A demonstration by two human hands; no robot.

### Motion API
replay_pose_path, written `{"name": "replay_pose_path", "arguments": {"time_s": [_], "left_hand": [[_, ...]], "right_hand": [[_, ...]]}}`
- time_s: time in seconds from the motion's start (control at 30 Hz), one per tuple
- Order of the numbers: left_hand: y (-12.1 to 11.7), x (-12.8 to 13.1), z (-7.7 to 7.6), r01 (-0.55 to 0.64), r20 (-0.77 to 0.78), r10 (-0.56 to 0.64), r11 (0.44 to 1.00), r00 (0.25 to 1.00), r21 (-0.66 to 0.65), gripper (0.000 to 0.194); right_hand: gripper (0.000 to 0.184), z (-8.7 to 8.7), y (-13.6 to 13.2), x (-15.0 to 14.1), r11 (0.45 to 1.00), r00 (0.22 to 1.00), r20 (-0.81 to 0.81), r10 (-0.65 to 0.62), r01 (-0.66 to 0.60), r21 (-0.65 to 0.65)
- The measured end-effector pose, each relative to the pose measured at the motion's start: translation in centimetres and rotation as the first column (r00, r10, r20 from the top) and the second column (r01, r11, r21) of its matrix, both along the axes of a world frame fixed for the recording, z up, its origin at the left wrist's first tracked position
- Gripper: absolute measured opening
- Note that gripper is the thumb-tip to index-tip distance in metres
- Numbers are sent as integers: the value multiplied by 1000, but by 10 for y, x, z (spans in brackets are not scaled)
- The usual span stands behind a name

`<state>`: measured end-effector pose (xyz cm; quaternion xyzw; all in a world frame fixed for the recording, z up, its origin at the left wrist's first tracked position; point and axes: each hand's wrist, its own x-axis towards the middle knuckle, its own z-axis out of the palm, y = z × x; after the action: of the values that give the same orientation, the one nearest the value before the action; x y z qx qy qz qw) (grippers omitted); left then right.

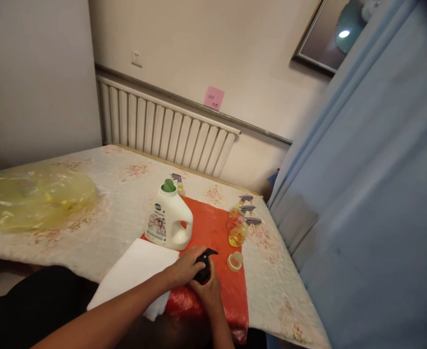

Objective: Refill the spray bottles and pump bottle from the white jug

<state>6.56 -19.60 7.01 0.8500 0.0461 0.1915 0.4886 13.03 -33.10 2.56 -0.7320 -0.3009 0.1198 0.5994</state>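
Both of my hands are closed around a small black pump bottle (pixel 203 272) over the red sheet near the table's front edge. My left hand (pixel 187 265) grips its upper part, just below the black nozzle that points right. From the front, my right hand (pixel 208 289) wraps the lower body, hiding much of it. Behind them stands a large cream jug (pixel 169 220) with a green piece in its open mouth. A pale, translucent cap (pixel 235 261) lies to the right of my hands.
Several small bottles with grey spray heads (pixel 238 236) stand along the right edge of the red sheet (pixel 209 223). Another spray bottle (pixel 180 186) is partly behind the jug. A folded white cloth (pixel 133 264) lies left, a yellow plastic bag (pixel 39 198) farther left. A blue curtain (pixel 362 194) hangs right.
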Motion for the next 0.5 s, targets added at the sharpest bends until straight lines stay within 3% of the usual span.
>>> {"name": "replay_pose_path", "arguments": {"time_s": [0.2, 0.33, 0.4, 0.5], "left_hand": [[-9, 12, 5, -201, -26, 203, 978, 979, 59, 13], [-13, 12, 9, -313, -33, 321, 937, 946, 154, 23], [-13, 11, 8, -305, -48, 317, 936, 947, 175, 29], [-9, 6, 4, -173, -40, 181, 973, 983, 152, 28]], "right_hand": [[71, -1, 0, 0, 1000, 1000, 19, 8, -8, -2], [70, -2, -1, -1, 1000, 1000, 29, 9, -9, -3], [71, -3, -1, -2, 1000, 999, 35, 13, -13, 11], [71, -5, 0, -2, 999, 999, 44, 26, -28, 39]]}}
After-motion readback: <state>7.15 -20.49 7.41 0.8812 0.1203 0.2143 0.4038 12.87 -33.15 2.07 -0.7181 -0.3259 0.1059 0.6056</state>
